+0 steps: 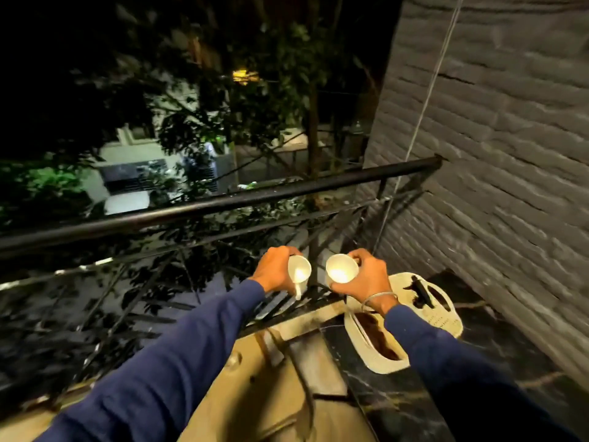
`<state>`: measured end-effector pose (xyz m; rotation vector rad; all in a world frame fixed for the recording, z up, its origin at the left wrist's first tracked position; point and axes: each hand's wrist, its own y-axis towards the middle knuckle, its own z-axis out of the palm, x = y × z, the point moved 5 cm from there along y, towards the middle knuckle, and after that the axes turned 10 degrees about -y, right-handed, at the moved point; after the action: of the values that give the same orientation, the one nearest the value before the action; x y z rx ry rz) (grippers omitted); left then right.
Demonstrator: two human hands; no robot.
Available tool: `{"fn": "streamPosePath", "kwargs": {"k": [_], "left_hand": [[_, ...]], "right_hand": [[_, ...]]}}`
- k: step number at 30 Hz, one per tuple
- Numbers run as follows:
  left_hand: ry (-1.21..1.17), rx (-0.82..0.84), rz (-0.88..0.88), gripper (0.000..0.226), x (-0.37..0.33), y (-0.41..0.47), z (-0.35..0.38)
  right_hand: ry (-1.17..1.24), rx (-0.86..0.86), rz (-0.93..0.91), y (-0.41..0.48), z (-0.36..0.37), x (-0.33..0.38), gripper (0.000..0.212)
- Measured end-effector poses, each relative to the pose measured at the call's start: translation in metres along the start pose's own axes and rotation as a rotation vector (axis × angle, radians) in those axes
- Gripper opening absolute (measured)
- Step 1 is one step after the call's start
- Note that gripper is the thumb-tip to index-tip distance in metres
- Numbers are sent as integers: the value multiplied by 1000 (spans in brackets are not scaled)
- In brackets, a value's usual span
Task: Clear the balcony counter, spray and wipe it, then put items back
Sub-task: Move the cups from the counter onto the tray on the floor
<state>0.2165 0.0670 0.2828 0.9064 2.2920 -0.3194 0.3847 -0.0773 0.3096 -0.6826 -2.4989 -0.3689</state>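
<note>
Head view: in the middle of the frame, slightly below centre, the left hand [273, 273] grips a white cup [299, 270] from its left side, fingers curled round the body. A thin white piece hangs below this cup; whether it is a handle or a spoon cannot be told. Just to the right, close beside it but apart, the right hand [366, 280] holds a second white cup [341, 271], thumb along the lower edge and fingers curled at the far side by the handle. Both cups tilt with their mouths toward the camera, bright inside, and are held in the air in front of the black railing [223, 199]. A thin bangle [379, 298] circles the right wrist, and both arms wear dark blue sleeves.

At lower right lies the black marble counter [398, 403]. On it, under the right forearm, sits a cream woven basket [376, 362], with a second woven piece [446, 314] just behind it bearing a small black object [421, 292]. A grey brick wall [494, 154] fills the right side, crossed by a pale cord [427, 90]. Trees and a yellow street lamp [243, 76] show at upper centre.
</note>
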Motion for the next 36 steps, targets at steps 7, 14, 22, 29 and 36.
{"fn": "streamPosePath", "kwargs": {"k": [7,14,22,29,36], "left_hand": [[-19,-57,-286,86,122,-70,-17],[-80,-41,-509,75,202,-134,30],[-40,-57,-657,73,254,-164,90],[-51,-15,-793,71,298,-173,167],[-106,-14,-850,62,329,-181,230]], "right_hand": [[-58,313,-179,-4,131,69,72],[-126,532,-263,-25,239,62,80],[-237,650,-325,-30,336,18,118],[-270,721,-238,-48,383,-36,88],[-219,758,-180,-72,419,-79,79]]}}
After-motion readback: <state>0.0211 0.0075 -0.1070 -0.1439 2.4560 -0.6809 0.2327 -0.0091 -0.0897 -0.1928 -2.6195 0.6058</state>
